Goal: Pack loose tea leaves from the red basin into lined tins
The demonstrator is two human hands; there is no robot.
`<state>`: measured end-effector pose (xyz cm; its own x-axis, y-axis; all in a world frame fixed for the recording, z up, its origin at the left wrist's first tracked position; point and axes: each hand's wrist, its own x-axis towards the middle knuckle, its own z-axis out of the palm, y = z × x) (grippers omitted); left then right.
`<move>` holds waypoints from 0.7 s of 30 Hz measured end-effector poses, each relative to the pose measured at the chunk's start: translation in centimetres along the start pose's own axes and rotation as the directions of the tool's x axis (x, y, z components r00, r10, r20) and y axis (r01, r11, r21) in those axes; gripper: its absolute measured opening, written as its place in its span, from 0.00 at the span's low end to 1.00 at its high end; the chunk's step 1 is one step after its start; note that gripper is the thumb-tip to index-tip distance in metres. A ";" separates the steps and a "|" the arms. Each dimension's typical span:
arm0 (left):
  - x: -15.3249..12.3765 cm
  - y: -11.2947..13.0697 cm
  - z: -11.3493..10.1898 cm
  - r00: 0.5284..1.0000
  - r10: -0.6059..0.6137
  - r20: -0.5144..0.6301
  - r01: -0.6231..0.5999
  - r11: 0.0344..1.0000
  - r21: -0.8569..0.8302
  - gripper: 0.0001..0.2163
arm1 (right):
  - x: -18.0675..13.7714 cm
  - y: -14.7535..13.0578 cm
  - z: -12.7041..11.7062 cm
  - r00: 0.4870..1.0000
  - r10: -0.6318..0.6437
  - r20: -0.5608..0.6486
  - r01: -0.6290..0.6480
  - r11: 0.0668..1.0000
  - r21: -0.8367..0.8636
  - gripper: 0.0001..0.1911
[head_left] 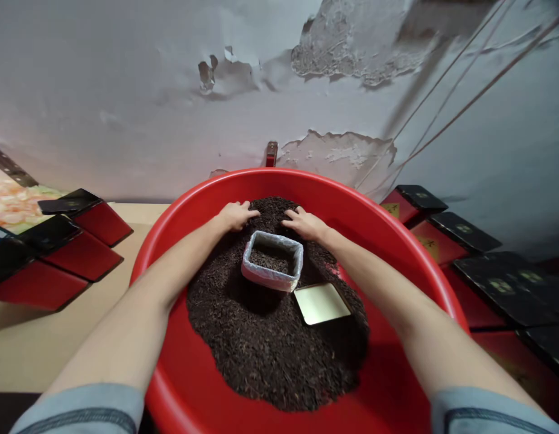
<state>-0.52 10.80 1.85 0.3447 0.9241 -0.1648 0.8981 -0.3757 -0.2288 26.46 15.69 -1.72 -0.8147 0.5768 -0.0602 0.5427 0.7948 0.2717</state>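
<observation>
A large red basin (397, 247) holds a wide heap of dark, dry tea leaves (279, 355). On the heap stands an open tin lined with a clear plastic bag (249, 269), part-filled with the same leaves. Beside it, to the lower right, lies a tin lid (322, 304) with its pale gold inner face up. Beyond the tin, my left hand (236, 215) touches the left side of a mound of leaves, fingers apart. Opposite it, my right hand (307, 223) rests against the mound's right side with fingers spread; some fingertips are hidden in leaves.
Red tins with black lids (462, 232) stand close to the basin's right rim. More red and black tins (84, 247) are on the tan surface (48, 352) at left. A peeling wall (125, 108) rises behind, with cords (469, 99) hanging at right.
</observation>
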 end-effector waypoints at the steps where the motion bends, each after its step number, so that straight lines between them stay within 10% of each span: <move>1: -0.6 -0.4 -0.8 0.999 -0.048 -0.010 0.047 0.998 -0.037 0.32 | -0.4 0.1 -0.8 0.999 0.032 -0.041 -0.031 0.999 0.030 0.26; 5: -3.1 -1.1 -4.5 0.976 -0.194 -0.102 0.162 0.952 -0.259 0.38 | -2.4 -0.1 -4.3 0.926 0.191 -0.326 -0.085 0.946 0.314 0.28; 9: -6.2 1.0 -7.4 0.952 -0.249 -0.180 0.077 0.760 -0.645 0.39 | -3.9 -2.9 -7.8 0.733 0.421 -0.534 0.085 0.723 0.686 0.25; 15: -8.9 6.4 -7.3 0.947 -0.256 -0.193 -0.136 0.224 -0.965 0.33 | -5.2 -9.8 -9.7 0.628 0.702 -0.335 0.247 0.229 0.942 0.26; 21: -9.6 8.1 -6.1 0.952 -0.258 -0.164 -0.138 0.118 -0.983 0.32 | -5.7 -13.2 -8.5 0.665 0.737 -0.121 0.303 -0.118 0.946 0.31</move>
<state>5.10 -0.72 7.44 0.1409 0.9882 0.0597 0.3272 -0.1034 0.9393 22.18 0.26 3.24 -0.1660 0.9467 0.2761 -0.1171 0.2591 -0.9587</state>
